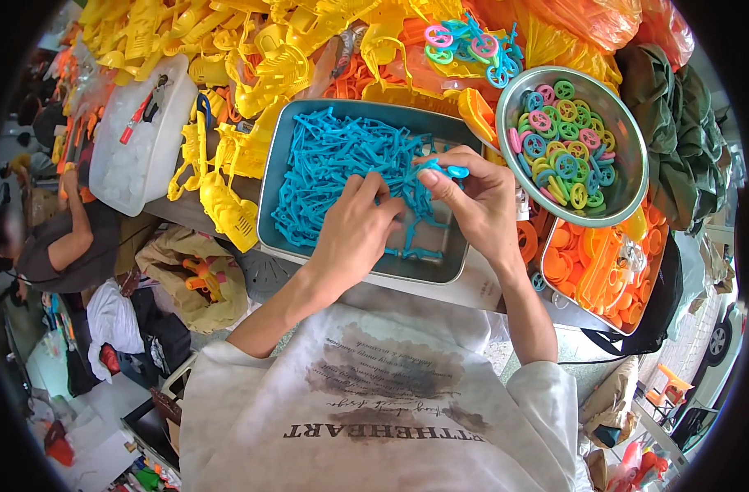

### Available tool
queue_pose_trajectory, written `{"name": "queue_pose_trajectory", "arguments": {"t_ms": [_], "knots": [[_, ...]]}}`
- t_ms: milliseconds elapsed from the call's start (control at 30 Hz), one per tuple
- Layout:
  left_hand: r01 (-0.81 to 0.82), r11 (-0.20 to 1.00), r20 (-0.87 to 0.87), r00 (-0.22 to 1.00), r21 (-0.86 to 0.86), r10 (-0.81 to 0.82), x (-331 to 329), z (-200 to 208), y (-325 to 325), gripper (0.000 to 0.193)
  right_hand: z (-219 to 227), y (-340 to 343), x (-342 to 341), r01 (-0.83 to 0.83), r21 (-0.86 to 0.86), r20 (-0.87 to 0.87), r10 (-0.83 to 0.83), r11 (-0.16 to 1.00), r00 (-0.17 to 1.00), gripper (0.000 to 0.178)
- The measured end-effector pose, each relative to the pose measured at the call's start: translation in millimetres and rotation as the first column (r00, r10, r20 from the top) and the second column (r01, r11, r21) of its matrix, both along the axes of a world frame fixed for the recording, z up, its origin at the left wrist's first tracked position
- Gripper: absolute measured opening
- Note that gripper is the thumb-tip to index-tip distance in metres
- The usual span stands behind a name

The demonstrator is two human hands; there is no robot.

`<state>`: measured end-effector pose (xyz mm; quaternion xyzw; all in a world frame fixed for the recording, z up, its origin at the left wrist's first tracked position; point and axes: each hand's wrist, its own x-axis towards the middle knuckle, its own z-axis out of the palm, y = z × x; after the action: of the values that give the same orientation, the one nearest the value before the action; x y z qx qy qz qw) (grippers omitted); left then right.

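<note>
Crowding tray (269, 176) rim: hands (354, 234), blue parts (342, 156).

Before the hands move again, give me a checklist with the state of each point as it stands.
1. Right hand has a blue plastic piece pinched at its fingertips: ok.
2. Left hand is over the rectangular metal tray, fingers among the blue plastic frames: ok.
3. Left hand's grip on a frame: cannot tell, the fingers curl out of sight.
4. Round metal bowl of coloured toy wheels sits just right of the right hand: ok.
5. Tray of orange parts lies below the bowl: ok.
6. Blue piece seated on a frame: cannot tell.
</note>
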<state>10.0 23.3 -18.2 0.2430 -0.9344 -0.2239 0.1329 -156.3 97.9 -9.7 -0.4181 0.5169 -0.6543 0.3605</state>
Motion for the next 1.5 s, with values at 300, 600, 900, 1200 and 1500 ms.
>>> {"name": "queue_pose_trajectory", "arguments": {"t_ms": [300, 600, 900, 1200, 1500], "knots": [[-0.162, 0.872, -0.181, 0.945, 0.463, 0.272, 5, 2, -10, 0.008, -6, 1, -1, -0.098, 0.087, 0.110, 0.088, 0.991, 0.990, 0.016], [0.241, 0.571, -0.544, 0.709, 0.785, 0.449, -17, 35, -18, 0.019, 4, 5, -7, -0.228, 0.201, 0.095, 0.213, 0.953, 0.972, 0.021], [0.221, 0.806, -0.675, 0.685, 0.550, 0.272, -20, 21, -14, 0.006, 16, 8, -7, -0.338, 0.231, 0.144, 0.311, 0.913, 0.939, 0.022], [0.218, 0.728, -0.579, 0.763, 0.650, 0.288, -16, 26, -20, 0.009, 13, 8, -10, -0.363, 0.199, 0.178, 0.330, 0.910, 0.927, 0.020], [0.250, 0.679, -0.539, 0.804, 0.690, 0.251, -9, 22, -24, 0.008, 14, 7, -8, -0.392, 0.210, 0.159, 0.364, 0.896, 0.918, 0.023]]}}
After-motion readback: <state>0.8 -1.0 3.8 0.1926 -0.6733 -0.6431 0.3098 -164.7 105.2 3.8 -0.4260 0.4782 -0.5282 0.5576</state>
